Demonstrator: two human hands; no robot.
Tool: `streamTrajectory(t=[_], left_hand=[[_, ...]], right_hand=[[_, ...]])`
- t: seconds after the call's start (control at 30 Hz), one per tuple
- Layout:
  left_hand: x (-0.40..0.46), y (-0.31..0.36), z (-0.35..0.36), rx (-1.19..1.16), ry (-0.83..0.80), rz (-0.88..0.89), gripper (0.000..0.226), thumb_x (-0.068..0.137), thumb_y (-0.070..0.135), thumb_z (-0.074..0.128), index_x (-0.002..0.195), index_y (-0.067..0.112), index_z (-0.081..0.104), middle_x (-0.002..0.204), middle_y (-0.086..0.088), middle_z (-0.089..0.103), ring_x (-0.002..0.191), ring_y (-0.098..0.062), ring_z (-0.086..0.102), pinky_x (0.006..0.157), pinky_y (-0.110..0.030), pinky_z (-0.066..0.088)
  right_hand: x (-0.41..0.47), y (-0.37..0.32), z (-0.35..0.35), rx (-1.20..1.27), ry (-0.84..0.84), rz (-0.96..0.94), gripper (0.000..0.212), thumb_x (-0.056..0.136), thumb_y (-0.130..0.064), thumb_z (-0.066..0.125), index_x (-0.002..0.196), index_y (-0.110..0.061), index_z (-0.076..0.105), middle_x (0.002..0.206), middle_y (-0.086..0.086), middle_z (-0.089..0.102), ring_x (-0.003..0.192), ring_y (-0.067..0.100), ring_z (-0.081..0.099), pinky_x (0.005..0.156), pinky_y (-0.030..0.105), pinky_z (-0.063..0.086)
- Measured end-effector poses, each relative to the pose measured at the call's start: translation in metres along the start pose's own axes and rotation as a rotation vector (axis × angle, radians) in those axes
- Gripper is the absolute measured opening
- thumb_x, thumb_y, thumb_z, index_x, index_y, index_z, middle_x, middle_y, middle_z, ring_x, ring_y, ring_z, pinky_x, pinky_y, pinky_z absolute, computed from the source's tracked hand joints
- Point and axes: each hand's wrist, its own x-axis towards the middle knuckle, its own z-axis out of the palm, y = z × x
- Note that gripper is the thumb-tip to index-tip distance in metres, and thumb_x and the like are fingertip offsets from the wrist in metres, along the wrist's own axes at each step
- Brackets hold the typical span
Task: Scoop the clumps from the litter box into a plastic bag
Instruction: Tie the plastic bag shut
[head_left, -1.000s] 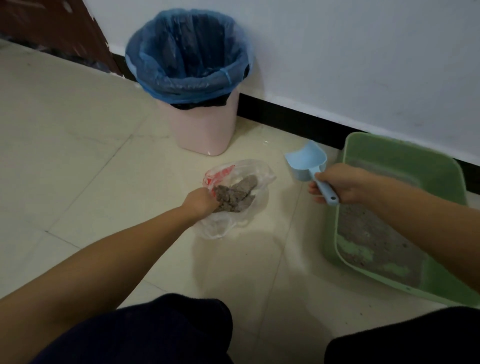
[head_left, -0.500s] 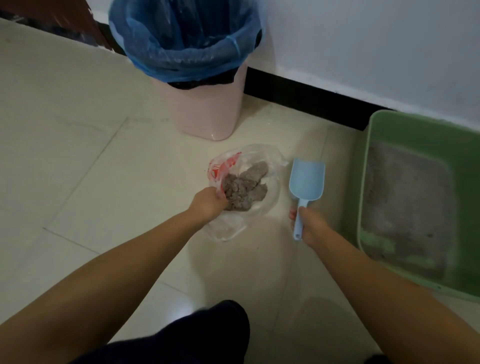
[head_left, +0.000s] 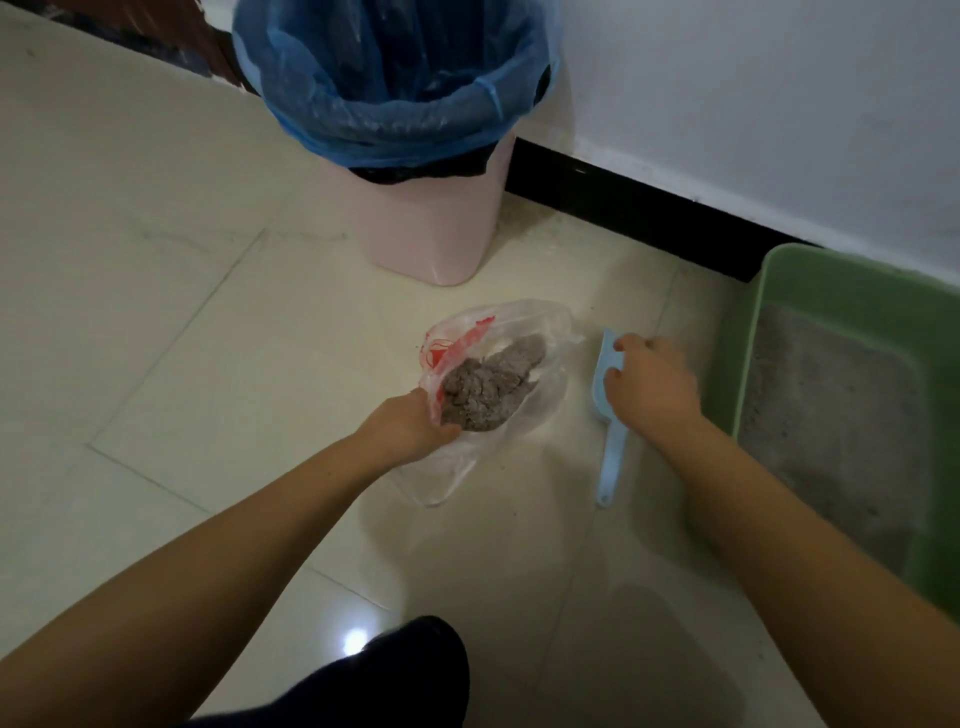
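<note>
1 bag (head_left: 550, 332) pinched by left hand (head_left: 410, 428) | 1 scoop (head_left: 610, 462) under relaxed right hand (head_left: 652, 387)

Cream tiled floor (head_left: 156, 312), bin (head_left: 431, 228), bag (head_left: 545, 405), scoop (head_left: 610, 467), litter box (head_left: 841, 291)

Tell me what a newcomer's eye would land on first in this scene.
First, the clear plastic bag on the floor tiles at centre, holding grey clumps, its mouth gripped by the left hand. Next, the pink bin with a bright blue liner by the wall behind. Then the right hand over the pale blue scoop, beside the green litter box.
</note>
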Motion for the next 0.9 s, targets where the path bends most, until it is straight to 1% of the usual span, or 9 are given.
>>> streamTrajectory(t=[0.13,0.2,0.27,0.37,0.47,0.6,0.7,0.77,0.9], left_hand=[[-0.009,0.002,0.001,0.029,0.001,-0.039,0.074,0.083,0.059,0.055,0.132,0.006,0.040,0.127,-0.012,0.053,0.111,-0.028,0.054,0.085,-0.032,0.045],[-0.018,0.003,-0.002,0.045,-0.020,-0.044,0.074,0.082,0.059,0.056,0.130,0.005,0.038,0.128,-0.013,0.052,0.112,-0.028,0.053,0.082,-0.030,0.042],[-0.026,0.000,-0.005,0.042,-0.108,-0.051,0.066,0.083,0.053,0.060,0.126,0.005,0.044,0.122,-0.010,0.056,0.108,-0.026,0.056,0.076,-0.024,0.041],[-0.030,-0.009,-0.006,0.007,-0.297,-0.120,0.035,0.084,0.038,0.066,0.091,0.003,0.064,0.081,-0.005,0.066,0.064,-0.017,0.061,0.048,-0.016,0.040],[-0.032,-0.016,-0.006,-0.058,-0.349,-0.216,0.027,0.086,0.019,0.063,0.063,0.007,0.053,0.059,-0.004,0.049,0.044,-0.015,0.038,0.039,-0.019,0.031],[-0.031,-0.014,-0.017,-0.479,-0.098,-0.287,0.021,0.087,0.010,0.053,0.066,0.007,0.056,0.062,-0.005,0.052,0.054,-0.017,0.045,0.048,-0.021,0.040],[-0.030,-0.005,-0.034,-0.939,0.119,-0.295,0.014,0.090,0.010,0.051,0.077,0.007,0.056,0.067,-0.008,0.059,0.058,-0.019,0.054,0.062,-0.029,0.051],[-0.033,0.001,-0.046,-1.186,0.199,-0.250,0.008,0.091,0.009,0.051,0.083,0.007,0.052,0.067,-0.010,0.058,0.053,-0.018,0.057,0.062,-0.032,0.055],[-0.045,0.015,-0.061,-1.281,0.327,-0.122,0.015,0.092,0.008,0.052,0.078,0.010,0.050,0.061,-0.008,0.049,0.036,-0.011,0.048,0.050,-0.027,0.056]], right_hand=[[0.044,-0.026,0.016,-0.357,-0.063,-0.466,0.051,0.089,-0.006,0.045,0.137,-0.024,0.041,0.148,0.012,0.027,0.133,0.031,0.028,0.104,0.042,0.029],[0.060,-0.027,0.029,-0.539,-0.119,-0.517,0.051,0.090,-0.009,0.046,0.139,-0.024,0.037,0.151,0.013,0.019,0.135,0.033,0.024,0.105,0.043,0.028],[0.069,-0.025,0.036,-0.625,-0.095,-0.488,0.044,0.090,-0.012,0.048,0.133,-0.019,0.044,0.143,0.014,0.029,0.129,0.032,0.032,0.101,0.041,0.032],[0.075,-0.024,0.033,-0.531,-0.010,-0.414,0.029,0.091,-0.010,0.047,0.118,-0.009,0.057,0.124,0.015,0.044,0.114,0.032,0.044,0.092,0.040,0.038],[0.080,-0.021,0.021,-0.189,0.070,-0.328,0.025,0.095,-0.013,0.043,0.110,-0.003,0.061,0.118,0.018,0.048,0.104,0.035,0.051,0.089,0.041,0.042],[0.072,-0.021,-0.007,0.218,0.162,-0.295,0.025,0.097,-0.019,0.043,0.105,-0.002,0.060,0.111,0.020,0.051,0.093,0.035,0.054,0.082,0.033,0.040],[0.061,-0.020,-0.026,0.350,0.175,-0.380,0.019,0.096,-0.022,0.047,0.097,-0.008,0.060,0.105,0.017,0.056,0.086,0.023,0.054,0.078,0.025,0.036],[0.049,-0.021,-0.039,0.370,0.151,-0.454,0.015,0.095,-0.021,0.050,0.090,-0.011,0.059,0.100,0.013,0.059,0.083,0.015,0.052,0.077,0.022,0.036],[0.014,-0.024,-0.063,0.435,0.081,-0.510,0.017,0.095,-0.019,0.050,0.090,-0.006,0.060,0.099,0.006,0.057,0.089,0.013,0.051,0.075,0.017,0.039]])
